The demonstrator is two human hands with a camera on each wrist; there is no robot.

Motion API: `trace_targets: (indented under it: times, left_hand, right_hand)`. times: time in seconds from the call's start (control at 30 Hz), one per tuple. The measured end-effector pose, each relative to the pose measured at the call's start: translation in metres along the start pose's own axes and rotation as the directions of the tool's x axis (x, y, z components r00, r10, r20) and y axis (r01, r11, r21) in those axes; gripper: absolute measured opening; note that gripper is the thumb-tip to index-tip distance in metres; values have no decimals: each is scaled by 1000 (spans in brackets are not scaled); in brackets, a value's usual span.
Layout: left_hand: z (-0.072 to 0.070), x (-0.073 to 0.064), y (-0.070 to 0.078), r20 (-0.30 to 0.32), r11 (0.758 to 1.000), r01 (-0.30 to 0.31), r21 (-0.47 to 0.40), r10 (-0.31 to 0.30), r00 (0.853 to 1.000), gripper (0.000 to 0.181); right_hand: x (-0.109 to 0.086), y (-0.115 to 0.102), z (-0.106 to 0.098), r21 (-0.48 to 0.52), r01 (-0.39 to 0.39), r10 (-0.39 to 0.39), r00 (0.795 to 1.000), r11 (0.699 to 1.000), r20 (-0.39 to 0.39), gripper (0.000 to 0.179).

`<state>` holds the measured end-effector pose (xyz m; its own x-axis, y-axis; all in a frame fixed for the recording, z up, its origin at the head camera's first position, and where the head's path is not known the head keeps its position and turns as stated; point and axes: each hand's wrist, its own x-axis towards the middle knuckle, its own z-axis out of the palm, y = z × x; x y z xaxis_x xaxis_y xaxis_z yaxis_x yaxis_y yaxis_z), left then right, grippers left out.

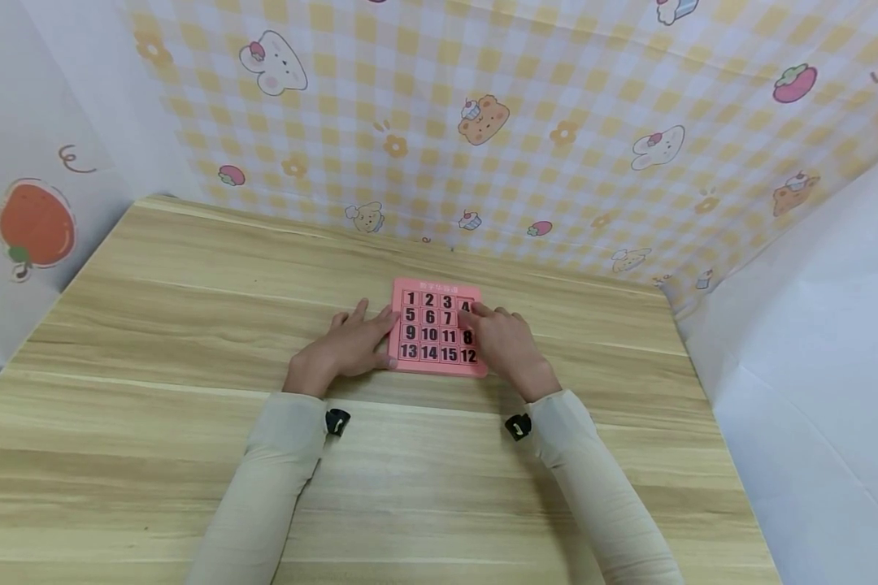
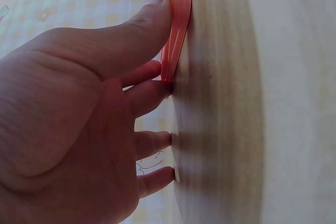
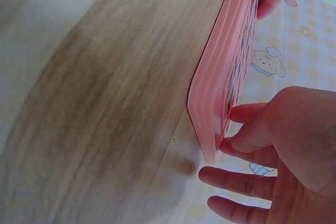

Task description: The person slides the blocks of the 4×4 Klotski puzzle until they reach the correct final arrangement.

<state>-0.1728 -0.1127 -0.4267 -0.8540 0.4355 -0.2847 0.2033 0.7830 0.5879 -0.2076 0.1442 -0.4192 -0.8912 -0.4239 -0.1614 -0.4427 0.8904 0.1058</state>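
A pink sliding number puzzle (image 1: 439, 366) lies flat on the wooden table, its black-numbered tiles facing up. My left hand (image 1: 347, 345) is at its left side, fingers spread. The left thumb (image 2: 157, 11) presses the puzzle's rim near the front corner, and other left fingertips rest on the table. From the right, my right hand (image 1: 508, 345) reaches over the edge with thumb and index fingertip on the tiles, beside the 7 and below the 4. Those fingers hide the spot right of the 7. The 8 and 12 show lower in the right column. Outer right fingers extend past the rim.
The wooden table (image 1: 154, 455) spreads out around the puzzle. A yellow checked cloth (image 1: 424, 97) with cartoon prints hangs behind its back edge. White sheets (image 1: 812, 341) border the sides. Each wrist carries a small black device (image 1: 338, 421) at the sleeve cuff.
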Motion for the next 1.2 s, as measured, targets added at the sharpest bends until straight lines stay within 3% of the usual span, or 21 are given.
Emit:
trace_targets:
  times: [0.67,1.2]
  left_hand:
    - [1,1,-1,4,1000,-3,8,3,1000,81]
    - [2,1,-3,-4,1000,-22,9,22,1000,81]
  right_hand:
    - [2,1,0,24,-14,14,1000,1000,8,45]
    - [3,2,3,-22,-8,8,1000,1000,7,48]
